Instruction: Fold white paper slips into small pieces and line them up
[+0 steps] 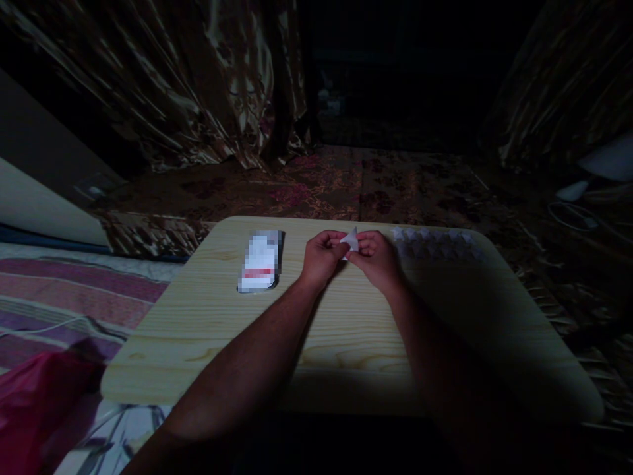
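Between my two hands is a small piece of folded white paper [350, 241], one pointed corner sticking up. My left hand [324, 254] pinches it from the left, thumb across its front. From the right, my right hand [372, 254] grips its lower edge with thumb and curled fingers. Both hands are close together just above the wooden table [237, 336], near its far edge. To their right, several small folded paper pieces [435, 244] lie in two rows on the tabletop. What the paper's folds look like in detail is too dim to tell.
A phone [260, 260] with a blurred, lit screen lies on the table to the left. Striped bedding [123, 290] and a pink-red cloth or bag [39, 402] are at the left. Patterned curtains [237, 86] hang behind; a white lamp-like object [608, 158] with a cable stands at the right.
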`<action>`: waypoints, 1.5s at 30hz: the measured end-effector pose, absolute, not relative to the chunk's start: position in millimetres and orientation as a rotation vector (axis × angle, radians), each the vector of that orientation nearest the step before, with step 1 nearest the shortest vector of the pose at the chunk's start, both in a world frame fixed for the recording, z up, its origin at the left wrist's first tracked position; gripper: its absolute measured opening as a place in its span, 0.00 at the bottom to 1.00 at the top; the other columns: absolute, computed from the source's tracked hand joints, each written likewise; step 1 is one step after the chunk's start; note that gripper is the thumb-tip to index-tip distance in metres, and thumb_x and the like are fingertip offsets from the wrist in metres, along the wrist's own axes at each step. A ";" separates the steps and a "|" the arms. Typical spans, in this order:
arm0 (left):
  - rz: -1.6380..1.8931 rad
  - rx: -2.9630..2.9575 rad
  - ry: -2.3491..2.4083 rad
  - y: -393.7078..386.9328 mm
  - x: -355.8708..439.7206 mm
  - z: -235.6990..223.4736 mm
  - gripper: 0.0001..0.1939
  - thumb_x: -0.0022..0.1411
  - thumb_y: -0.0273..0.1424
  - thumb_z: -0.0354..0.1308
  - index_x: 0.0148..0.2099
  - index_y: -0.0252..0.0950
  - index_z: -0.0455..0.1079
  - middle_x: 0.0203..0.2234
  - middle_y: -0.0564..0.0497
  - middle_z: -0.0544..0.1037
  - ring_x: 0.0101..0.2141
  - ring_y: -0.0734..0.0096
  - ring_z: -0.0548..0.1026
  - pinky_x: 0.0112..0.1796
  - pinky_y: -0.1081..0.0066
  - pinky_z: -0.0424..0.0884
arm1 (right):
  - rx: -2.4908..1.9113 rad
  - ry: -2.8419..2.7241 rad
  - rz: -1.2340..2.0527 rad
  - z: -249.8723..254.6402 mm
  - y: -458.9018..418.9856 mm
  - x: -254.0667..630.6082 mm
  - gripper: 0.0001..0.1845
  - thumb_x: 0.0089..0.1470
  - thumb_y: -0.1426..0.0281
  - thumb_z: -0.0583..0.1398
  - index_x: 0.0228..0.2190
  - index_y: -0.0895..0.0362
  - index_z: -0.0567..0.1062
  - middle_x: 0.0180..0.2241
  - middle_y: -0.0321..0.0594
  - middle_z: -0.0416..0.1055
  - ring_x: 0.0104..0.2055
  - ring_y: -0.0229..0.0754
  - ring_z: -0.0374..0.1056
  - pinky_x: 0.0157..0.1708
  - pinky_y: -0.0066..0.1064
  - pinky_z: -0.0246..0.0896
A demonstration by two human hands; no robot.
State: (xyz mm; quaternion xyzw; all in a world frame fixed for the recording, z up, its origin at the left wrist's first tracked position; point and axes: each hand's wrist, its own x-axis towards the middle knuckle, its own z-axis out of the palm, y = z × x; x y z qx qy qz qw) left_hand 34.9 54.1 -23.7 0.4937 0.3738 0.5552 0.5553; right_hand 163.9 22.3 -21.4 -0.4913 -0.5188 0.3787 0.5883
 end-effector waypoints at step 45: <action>1.226 1.018 0.751 53.1 30.4 -19.5 0.07 0.44 0.25 0.62 0.30 0.33 0.75 0.20 0.52 0.76 0.23 0.72 0.72 0.28 0.71 0.66 | -1.057 -1.163 1.217 -11.6 20.2 194.6 0.10 0.42 0.73 0.59 0.29 0.60 0.79 0.18 0.39 0.74 0.20 0.38 0.68 0.20 0.27 0.59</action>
